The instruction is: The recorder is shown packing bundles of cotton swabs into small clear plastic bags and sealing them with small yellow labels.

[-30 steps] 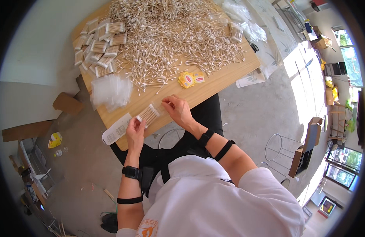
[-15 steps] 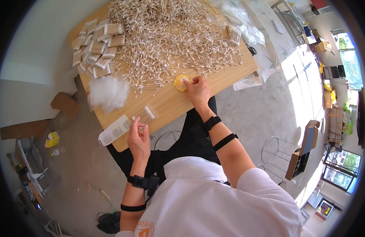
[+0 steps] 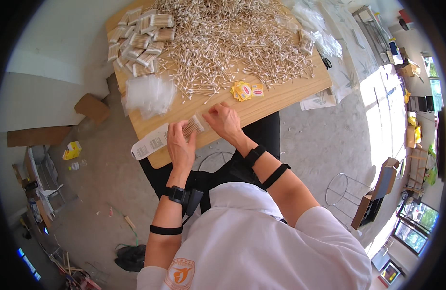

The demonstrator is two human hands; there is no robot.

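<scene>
A small clear bag of cotton swabs [image 3: 194, 125] lies near the table's front edge. My left hand [image 3: 181, 145] is closed about its left end, thumb on the near side and fingers on the far side. At the bag's right end my right hand [image 3: 225, 123] has its fingertips pinched together; whatever is between them is too small to make out. A white printed paper strip [image 3: 150, 141] lies left of the bag, partly behind my left hand. Beyond my right hand sits a small pile of yellow cards [image 3: 241, 91], with some spread to its right.
Loose cotton swabs [image 3: 223, 43] heap over the far part of the wooden table [image 3: 281, 92]. Filled swab bags [image 3: 144, 41] are stacked at the far left, flat clear bags [image 3: 148, 95] nearer. At the right edge are another filled bag [image 3: 306, 41] and black-handled scissors [image 3: 326, 62].
My right hand has left the yellow cards and come left to the bag's right end. My left hand has moved further onto the bag. The whole view has shifted slightly.
</scene>
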